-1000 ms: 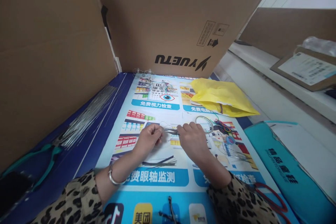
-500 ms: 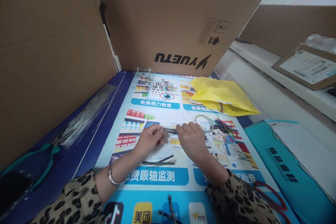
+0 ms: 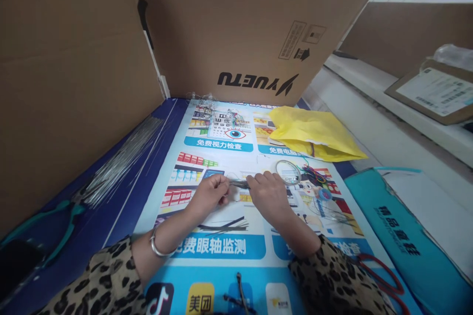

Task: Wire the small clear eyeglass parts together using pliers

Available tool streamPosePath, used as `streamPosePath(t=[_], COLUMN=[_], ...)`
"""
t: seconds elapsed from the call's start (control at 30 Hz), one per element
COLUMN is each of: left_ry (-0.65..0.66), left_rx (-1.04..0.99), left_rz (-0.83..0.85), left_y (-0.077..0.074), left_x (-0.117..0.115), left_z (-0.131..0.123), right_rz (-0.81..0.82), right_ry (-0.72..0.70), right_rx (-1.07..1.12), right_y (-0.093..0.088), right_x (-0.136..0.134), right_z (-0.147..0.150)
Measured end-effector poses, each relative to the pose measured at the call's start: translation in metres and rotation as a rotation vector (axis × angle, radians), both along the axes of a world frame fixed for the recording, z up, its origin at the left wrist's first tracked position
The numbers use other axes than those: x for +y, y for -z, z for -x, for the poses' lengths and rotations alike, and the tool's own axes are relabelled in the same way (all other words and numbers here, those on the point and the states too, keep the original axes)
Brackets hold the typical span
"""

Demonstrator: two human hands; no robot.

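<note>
My right hand (image 3: 269, 194) is closed around a pair of pliers (image 3: 240, 184), whose slim metal jaws point left; the handles are hidden in the fist. At the jaw tips, my left hand (image 3: 213, 192) pinches with thumb and forefinger. A fine wire (image 3: 232, 174) seems to arc between the two hands, though it is too thin to trace fully. Just right of my right hand lies a round clear dish (image 3: 288, 172) with small bits in it. Dark flat strips (image 3: 227, 226) rest on the printed sheet below my hands.
Long metal wires (image 3: 123, 162) and teal-handled pliers (image 3: 70, 211) lie left. Coloured cords (image 3: 314, 174), a yellow bag (image 3: 314, 133), a teal shoebox piece (image 3: 399, 236) and red-handled scissors (image 3: 388, 280) are right. Black ties (image 3: 240, 295) lie in front. Cardboard panels (image 3: 251, 24) stand behind.
The view has shifted very slightly. Both hands stay in nearly the same place, with the pliers still between them.
</note>
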State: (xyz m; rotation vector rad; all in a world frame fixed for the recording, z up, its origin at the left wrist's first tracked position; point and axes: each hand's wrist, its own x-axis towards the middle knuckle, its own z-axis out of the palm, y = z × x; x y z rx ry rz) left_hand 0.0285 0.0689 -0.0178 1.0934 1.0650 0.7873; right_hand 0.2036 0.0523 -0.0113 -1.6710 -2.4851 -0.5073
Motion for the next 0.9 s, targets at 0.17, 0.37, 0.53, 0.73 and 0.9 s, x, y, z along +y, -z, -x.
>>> streamPosePath(t=[0.17,0.37,0.53,0.73,0.9], left_ry=[0.028,0.048,0.064,0.056,0.047], left_rx=[-0.005,0.043,0.053,0.087,0.073], left_rz=[-0.026,-0.034,-0.042,-0.030,-0.057], left_y=[0.0021,-0.0013,-0.0023,-0.0057,0.0025], left_x=[0.0012,0.0020,0.0025,0.0021,0.0030], left_z=[0.0020,0.0033,0.0047,0.0037,0.0030], right_rz=[0.045,0.078,0.114,0.155,0.192], right_ry=[-0.005,-0.018,-0.004,0.009,0.032], right_rx=[0.007,0.006,-0.005,-0.004,-0.025], right_y=[0.0013,0.0029,0.0036,0.0058,0.0077], right_x=[0.0006,0.0010,0.0000,-0.0001,0.0004], right_z=[-0.0003,-0.0011,0.0001,0.0007,0.0017])
